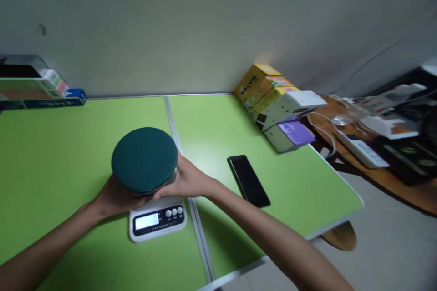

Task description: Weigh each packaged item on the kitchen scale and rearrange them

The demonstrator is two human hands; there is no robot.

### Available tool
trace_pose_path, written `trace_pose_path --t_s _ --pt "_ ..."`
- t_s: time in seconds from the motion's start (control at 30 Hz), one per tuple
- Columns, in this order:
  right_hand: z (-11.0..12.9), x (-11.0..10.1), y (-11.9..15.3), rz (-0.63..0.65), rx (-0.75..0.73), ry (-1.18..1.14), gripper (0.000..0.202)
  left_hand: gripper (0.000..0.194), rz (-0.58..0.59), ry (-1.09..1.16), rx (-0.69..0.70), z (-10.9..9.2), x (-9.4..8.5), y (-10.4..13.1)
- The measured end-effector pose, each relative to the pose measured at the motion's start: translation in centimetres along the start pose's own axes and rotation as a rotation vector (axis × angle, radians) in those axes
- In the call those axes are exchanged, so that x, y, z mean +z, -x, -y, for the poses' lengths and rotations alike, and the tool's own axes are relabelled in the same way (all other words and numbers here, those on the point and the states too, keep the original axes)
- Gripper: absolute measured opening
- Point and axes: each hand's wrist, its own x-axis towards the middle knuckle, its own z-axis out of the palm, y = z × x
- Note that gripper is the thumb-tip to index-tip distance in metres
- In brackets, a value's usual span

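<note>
Between my two hands is a round container with a dark green lid (144, 159); most of its side is hidden under the lid and behind my fingers. My left hand (118, 198) grips it from the left and below, and my right hand (186, 177) wraps its right side. Directly beneath, a white digital kitchen scale (157, 225) lies on the table, its lit display and round buttons facing me. The container covers the scale's platform, and I cannot tell whether the two touch.
A black smartphone (249, 181) lies right of the scale on the green folding table (208, 134). Yellow boxes (261, 88), a white box (290, 107) and a purple-topped box (290, 135) stand at the back right. More boxes (43, 91) sit back left. A power strip (362, 148) rests on a wooden surface.
</note>
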Motion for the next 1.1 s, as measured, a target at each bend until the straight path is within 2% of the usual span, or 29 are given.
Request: trace_pose_path --t_s 0.1,0.17,0.27,0.37,0.43,0.5,0.6,0.73,0.8,0.93,1.03,1.1 --pt "-0.3 0.2 0.0 -0.001 -0.026 -0.012 0.13 0.058 0.127 -0.182 -0.098 -0.5 -0.6 0.2" --pt "-0.4 -0.1 0.4 0.0 0.014 0.003 0.132 0.07 0.129 -0.208 -0.125 -0.9 -1.1 0.5" --pt "-0.6 -1.5 1.7 -0.047 0.096 0.03 0.13 0.094 0.025 -0.137 -0.04 -0.7 -2.2 1.2" --pt "-0.9 -3.3 3.3 -0.143 0.095 0.04 0.124 0.125 -0.125 -0.175 0.062 0.0 -3.7 2.1" --pt "-1.0 -4.0 4.2 -0.176 0.092 0.057 0.122 0.142 -0.159 -0.227 0.073 0.3 -4.7 2.6" --pt "-1.0 -4.2 4.6 -0.177 0.099 0.072 0.121 0.147 -0.146 -0.237 0.058 0.5 -5.4 2.9" --pt "-0.5 -3.4 4.5 -0.142 0.096 0.075 0.122 0.146 -0.117 -0.208 0.024 0.4 -5.7 3.1" --pt "0.4 -1.6 3.2 -0.092 0.09 0.044 0.125 0.145 -0.094 -0.204 -0.013 0.2 -5.3 2.9" --pt "0.7 -0.7 2.4 -0.082 0.083 0.011 0.126 0.135 -0.09 -0.21 0.016 0.1 -4.8 2.7" --pt "0.7 0.7 1.1 -0.108 0.087 -0.016 0.128 0.104 -0.072 -0.147 0.086 -0.6 -3.7 2.2" --pt "0.6 1.4 0.4 -0.138 0.025 -0.022 0.131 0.087 -0.095 -0.126 0.048 -1.3 -3.2 1.8" --pt "0.6 1.5 0.2 -0.156 -0.038 -0.031 0.131 0.083 -0.13 -0.142 -0.001 -1.8 -3.2 1.6"
